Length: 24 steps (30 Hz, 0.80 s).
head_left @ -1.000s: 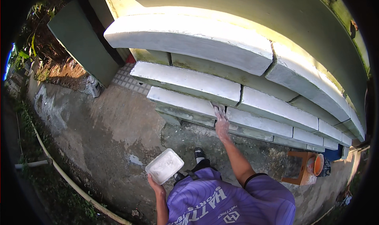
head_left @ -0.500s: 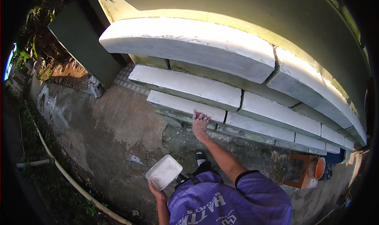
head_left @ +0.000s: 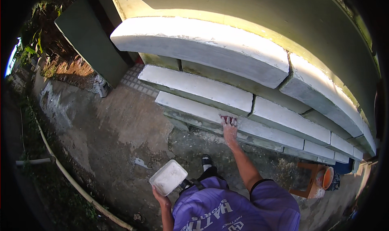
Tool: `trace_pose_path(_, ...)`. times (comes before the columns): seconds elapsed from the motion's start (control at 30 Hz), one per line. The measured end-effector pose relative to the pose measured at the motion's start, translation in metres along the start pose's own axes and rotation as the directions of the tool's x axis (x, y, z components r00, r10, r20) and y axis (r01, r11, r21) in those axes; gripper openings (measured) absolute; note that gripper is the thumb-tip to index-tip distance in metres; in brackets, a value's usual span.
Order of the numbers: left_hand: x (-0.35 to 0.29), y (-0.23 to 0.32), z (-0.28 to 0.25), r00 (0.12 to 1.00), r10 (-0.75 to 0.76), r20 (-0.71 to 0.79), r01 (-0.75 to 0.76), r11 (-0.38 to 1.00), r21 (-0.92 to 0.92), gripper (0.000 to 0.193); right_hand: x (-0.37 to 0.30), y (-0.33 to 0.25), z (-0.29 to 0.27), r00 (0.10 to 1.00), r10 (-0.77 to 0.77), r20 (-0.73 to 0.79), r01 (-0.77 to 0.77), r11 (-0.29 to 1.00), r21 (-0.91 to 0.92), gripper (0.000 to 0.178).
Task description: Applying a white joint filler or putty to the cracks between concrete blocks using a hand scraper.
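White, rectangular, shallow tray (head_left: 168,177): seven o'clock of view, edge pinched by left hand (head_left: 163,199). Small red tool (head_left: 229,118): four o'clock, gripped by right hand (head_left: 230,131), fingers curled, against lowest white-coated masonry ledge (head_left: 190,105).

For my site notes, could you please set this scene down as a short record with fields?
Left hand: holds a white tray with whitish residue
Right hand: fingers curled over a small reddish thing, mostly hidden
Work surface: lowest white-topped ledge, under the right hand
Above it: more white-topped ledges
Far right: brown stool, orange container
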State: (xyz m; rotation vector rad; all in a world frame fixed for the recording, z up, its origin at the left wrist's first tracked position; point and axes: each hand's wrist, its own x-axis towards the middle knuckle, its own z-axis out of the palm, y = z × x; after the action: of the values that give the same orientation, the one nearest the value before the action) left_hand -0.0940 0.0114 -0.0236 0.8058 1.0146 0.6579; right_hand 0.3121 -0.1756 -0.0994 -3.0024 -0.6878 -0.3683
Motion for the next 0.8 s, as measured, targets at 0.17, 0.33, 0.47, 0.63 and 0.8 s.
trace_pose_path(0.17,0.003,-0.005,-0.012,1.000,-0.013,-0.016,0.013,1.000,-0.012,0.058,-0.025,-0.015,0.010,0.993,-0.054,0.101,0.054,0.999,0.011,0.042)
trace_pose_path(0.33,0.005,-0.007,-0.017,0.999,0.002,-0.043,-0.003,1.000,-0.016,0.058,-0.019,-0.028,-0.013,0.995,-0.098,-0.015,0.098,0.995,-0.002,0.043)
trace_pose_path(0.47,0.001,0.001,-0.005,1.000,-0.010,0.010,0.010,1.000,-0.015,0.058,0.010,-0.021,0.015,1.000,0.011,-0.016,-0.012,0.997,-0.075,0.045)
trace_pose_path(0.63,0.000,-0.007,-0.013,1.000,0.002,-0.018,-0.002,1.000,-0.007,0.059,-0.006,-0.057,0.006,0.978,-0.095,0.185,0.107,0.992,-0.059,0.045)
trace_pose_path(0.8,-0.003,-0.007,-0.014,0.999,0.011,-0.052,-0.013,0.999,-0.030,0.060,0.003,-0.062,-0.003,0.990,-0.135,0.041,0.135,0.991,0.005,0.044)
